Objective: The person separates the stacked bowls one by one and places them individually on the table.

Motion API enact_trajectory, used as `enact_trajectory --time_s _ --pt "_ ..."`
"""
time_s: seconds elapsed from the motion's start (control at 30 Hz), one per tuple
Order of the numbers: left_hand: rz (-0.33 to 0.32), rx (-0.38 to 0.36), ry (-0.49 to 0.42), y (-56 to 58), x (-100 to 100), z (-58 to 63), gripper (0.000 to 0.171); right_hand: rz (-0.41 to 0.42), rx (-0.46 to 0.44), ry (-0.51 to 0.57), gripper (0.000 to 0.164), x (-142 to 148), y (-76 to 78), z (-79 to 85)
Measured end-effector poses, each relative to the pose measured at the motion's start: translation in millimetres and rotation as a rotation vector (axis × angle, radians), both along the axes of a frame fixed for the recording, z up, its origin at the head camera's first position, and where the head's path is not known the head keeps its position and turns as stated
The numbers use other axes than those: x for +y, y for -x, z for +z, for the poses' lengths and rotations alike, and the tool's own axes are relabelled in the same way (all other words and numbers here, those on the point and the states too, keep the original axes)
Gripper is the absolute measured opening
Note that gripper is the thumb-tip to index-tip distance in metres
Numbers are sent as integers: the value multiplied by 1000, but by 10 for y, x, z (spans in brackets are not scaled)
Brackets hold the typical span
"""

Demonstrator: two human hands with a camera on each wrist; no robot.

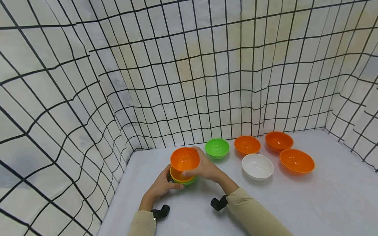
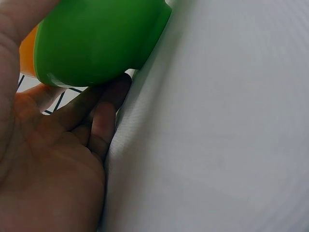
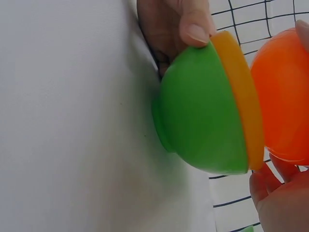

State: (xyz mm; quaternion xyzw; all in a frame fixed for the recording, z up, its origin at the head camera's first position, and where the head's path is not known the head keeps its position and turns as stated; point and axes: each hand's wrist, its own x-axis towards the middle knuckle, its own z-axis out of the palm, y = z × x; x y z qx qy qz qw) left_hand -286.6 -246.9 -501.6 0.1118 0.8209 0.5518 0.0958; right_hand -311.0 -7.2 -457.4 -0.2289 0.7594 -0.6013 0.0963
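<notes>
On the left part of the table a green bowl [image 3: 203, 111] carries a yellow-orange bowl [image 3: 241, 96] nested in it, its rim standing above the green one. My left hand [image 1: 163, 184] holds this pair from the left, thumb on the near side and fingers around the far side. The green bowl's foot is right at the white cloth. My right hand [image 1: 206, 166] grips an orange bowl [image 1: 184, 159] by its right side, thumb in front and fingers behind. That orange bowl hangs tilted just over the nested pair, its inside facing me.
Behind and to the right stand a green bowl [image 1: 217, 148], an orange bowl [image 1: 247, 145], a white bowl [image 1: 258, 166] and two wider orange bowls, one at the back [image 1: 279, 141] and one nearer [image 1: 297, 161]. A white wall with black grid lines [image 1: 189, 75] borders the table [image 1: 330, 196].
</notes>
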Motion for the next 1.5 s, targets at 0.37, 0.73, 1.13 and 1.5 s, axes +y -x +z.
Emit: enact_trajectory --time_s 0.37,0.73,1.13,1.5 --pt "9 -4 1 8 5 -12 96 -29 9 8 111 111 -77 135" --pt "7 12 -9 9 8 -2 98 -73 32 -38 114 347 -150 191" --pt "15 3 -19 10 12 -5 99 -154 -1 -109 121 633 -231 125" --pt "8 12 -11 9 13 -2 102 -203 -29 -191 122 855 -323 -42"
